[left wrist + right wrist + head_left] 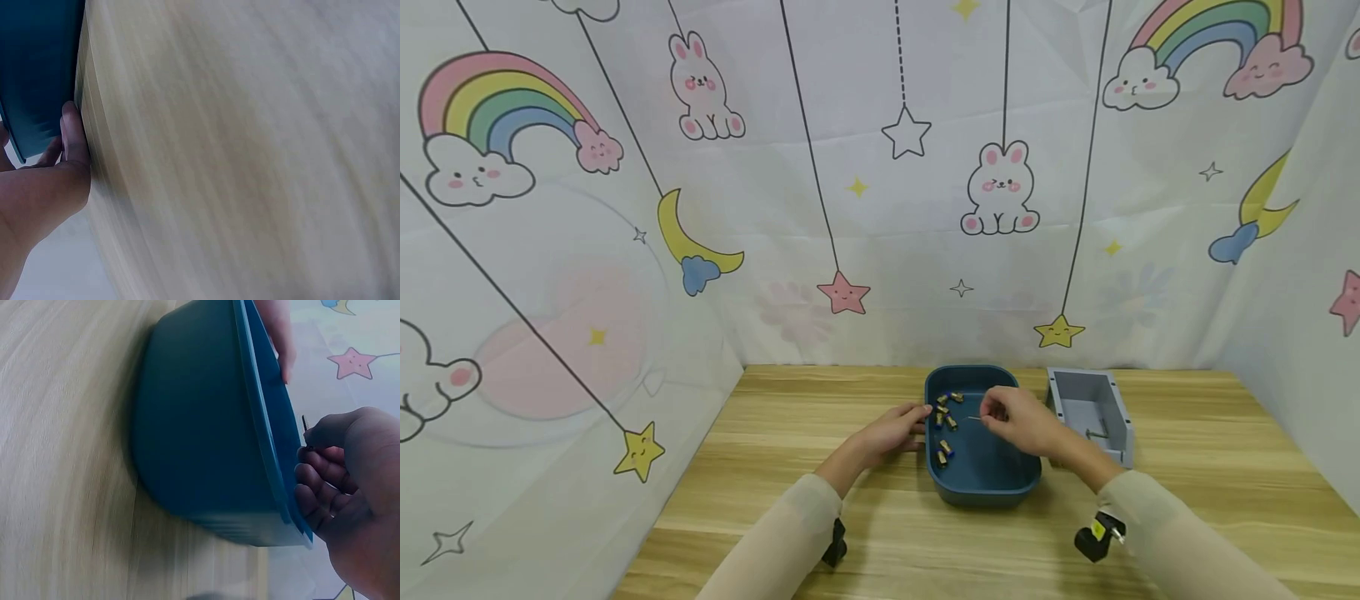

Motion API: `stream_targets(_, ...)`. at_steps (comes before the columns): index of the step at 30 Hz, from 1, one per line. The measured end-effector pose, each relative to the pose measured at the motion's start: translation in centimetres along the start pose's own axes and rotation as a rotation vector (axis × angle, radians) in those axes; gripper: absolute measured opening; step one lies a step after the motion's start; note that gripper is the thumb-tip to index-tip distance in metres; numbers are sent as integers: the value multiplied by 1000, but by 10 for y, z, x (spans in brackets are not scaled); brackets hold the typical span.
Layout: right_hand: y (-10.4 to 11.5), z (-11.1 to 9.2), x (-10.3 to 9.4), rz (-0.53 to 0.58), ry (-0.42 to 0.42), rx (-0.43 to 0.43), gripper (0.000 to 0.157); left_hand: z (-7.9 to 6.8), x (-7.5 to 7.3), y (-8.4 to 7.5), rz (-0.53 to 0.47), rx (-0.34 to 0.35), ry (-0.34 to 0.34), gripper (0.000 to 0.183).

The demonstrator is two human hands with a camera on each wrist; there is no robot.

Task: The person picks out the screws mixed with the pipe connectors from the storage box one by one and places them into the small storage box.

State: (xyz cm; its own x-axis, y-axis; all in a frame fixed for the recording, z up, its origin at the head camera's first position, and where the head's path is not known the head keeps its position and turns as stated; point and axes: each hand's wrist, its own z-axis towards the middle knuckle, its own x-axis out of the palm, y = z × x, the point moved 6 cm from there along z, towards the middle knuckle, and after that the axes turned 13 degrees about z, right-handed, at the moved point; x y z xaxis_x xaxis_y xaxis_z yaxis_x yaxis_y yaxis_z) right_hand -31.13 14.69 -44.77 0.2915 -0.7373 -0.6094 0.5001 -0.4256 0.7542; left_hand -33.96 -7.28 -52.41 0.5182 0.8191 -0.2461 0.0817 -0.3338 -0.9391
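A dark blue plastic bin [988, 493] stands on the table, with several brass fittings [945, 448], some with blue parts, along its left side. My left hand [891, 431] grips the bin's left wall, its thumb at the rim and the other fingers low against the outside near the tabletop. Over the inside of the bin, my right hand [1018, 417] pinches a thin screw [305, 423] between thumb and forefinger. The threaded end sticks out past the fingertips, and the other fingers curl loosely beneath.
To the right of the bin sits a grey open box [1126, 437] with a small screw-like piece [1097, 433] inside. The wooden table [820, 387] ends at a patterned curtain [895, 225] behind. Wrist cameras are strapped below both sleeves.
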Motion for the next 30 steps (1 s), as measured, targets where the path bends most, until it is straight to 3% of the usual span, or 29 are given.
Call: stream_targets(30,0,-14,-20,-4,-29,32,11,0,1,1,1,1,-6,60)
